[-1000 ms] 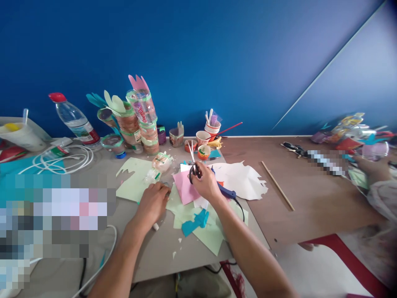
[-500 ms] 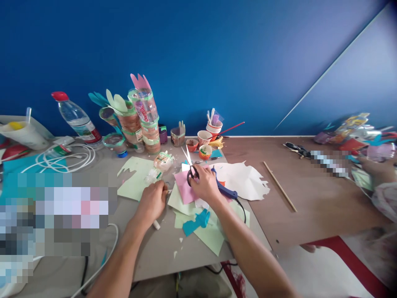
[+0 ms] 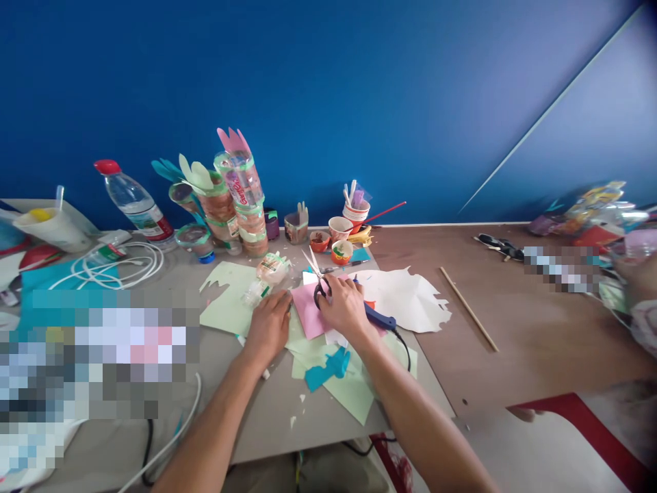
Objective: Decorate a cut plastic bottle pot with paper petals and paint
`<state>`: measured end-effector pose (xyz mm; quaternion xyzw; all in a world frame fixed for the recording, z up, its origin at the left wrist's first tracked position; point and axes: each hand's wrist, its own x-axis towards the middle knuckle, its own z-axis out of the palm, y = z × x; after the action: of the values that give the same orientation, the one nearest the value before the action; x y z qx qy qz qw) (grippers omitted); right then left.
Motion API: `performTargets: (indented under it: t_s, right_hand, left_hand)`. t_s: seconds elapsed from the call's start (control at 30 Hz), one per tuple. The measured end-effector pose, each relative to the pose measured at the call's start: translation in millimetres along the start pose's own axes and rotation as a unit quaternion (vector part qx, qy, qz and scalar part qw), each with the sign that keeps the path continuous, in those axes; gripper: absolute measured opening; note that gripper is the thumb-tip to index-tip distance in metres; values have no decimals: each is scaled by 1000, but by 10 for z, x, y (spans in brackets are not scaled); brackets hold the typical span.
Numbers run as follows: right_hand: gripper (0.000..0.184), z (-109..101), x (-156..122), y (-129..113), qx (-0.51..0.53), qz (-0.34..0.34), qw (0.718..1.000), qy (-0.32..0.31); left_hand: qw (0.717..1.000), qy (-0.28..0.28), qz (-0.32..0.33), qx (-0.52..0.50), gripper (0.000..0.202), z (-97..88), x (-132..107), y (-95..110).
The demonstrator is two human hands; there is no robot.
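Note:
The black-handled scissors (image 3: 315, 268) are in my right hand (image 3: 343, 301), their blades pointing away from me and slightly apart. Beneath that hand lies pink paper (image 3: 306, 311) on top of pale green sheets (image 3: 353, 396). My left hand (image 3: 269, 323) rests low over the table just left of the pink paper, fingers curled together; whatever they hold is hidden. Just beyond it is a crumpled clear plastic bottle piece (image 3: 274, 269). A blue glue gun (image 3: 380, 317) lies to the right of my right hand, partly covered by it.
Torn white paper (image 3: 410, 299) and a wooden stick (image 3: 469, 308) lie to the right. Decorated bottle towers (image 3: 251, 222), paper cups (image 3: 356, 211) and a red-capped water bottle (image 3: 134, 202) line the wall. A white cable (image 3: 131, 266) is coiled at left. Another person's hand (image 3: 636, 277) is far right.
My left hand has moved a little right and forward, closer to the pink paper. The right hand still holds the scissors, slightly lower. The whole view has shifted slightly.

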<state>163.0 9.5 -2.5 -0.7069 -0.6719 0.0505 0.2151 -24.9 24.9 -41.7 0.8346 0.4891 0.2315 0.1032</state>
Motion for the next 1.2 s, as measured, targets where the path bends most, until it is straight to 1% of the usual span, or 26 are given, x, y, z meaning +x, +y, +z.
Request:
performTargets:
  t_s: [0.13,0.23,0.53,0.63,0.73,0.77,0.8,0.87,0.9,0.97,1.03,1.1,1.13,1.2]
  right_hand:
    - [40,-2,-2,-9,-7,1,1000,-4]
    - [40,-4,-4,-16,-18,7,1000,-10]
    - [40,5,3,-36,-34,20,999,-26]
    - [41,-12,1,-42,-37,26,999,-26]
    - [42,-42,-11,-48,-47,31,998,-31]
    - [42,-50,-17,-48,-52,30,998,-34]
    - [41,-55,-24,-48,-59,29,997,-36]
    - [39,-55,-37,-48,-73,27,996,-37]
    - [39,-52,-44,-49,-80,27,996,-38]
    - [38,-45,-55,-57,-93,30,994,-47]
    - [37,-49,-64,-75,-105,27,992,-60]
    - [33,-68,-69,-102,-118,21,990,-74]
    - [32,-81,-69,-117,-123,17,989,-80]
    - [30,-109,-65,-142,-131,5,987,-91]
  left_hand:
    - [997,-14,-51,52,33,23,17,47]
    - [996,-6,-73,49,28,20,21,61]
    - [998,29,-61,-7,14,40,40,-13]
    - [995,55,-57,-62,15,-6,50,-4]
    - [977,101,-67,-176,17,-115,52,47]
    - [965,112,-81,-223,18,-158,50,69]
    - [950,109,-101,-273,17,-199,48,92]
    - [912,87,-158,-369,15,-267,40,135]
    - [887,70,-183,-418,15,-291,37,154]
    - [828,44,-218,-515,17,-320,32,189]
    - [761,30,-233,-605,20,-336,30,223]
    - [699,19,-241,-673,20,-353,29,256]
    - [674,14,-245,-697,20,-365,28,271]
    - [638,5,-244,-730,18,-391,25,293]
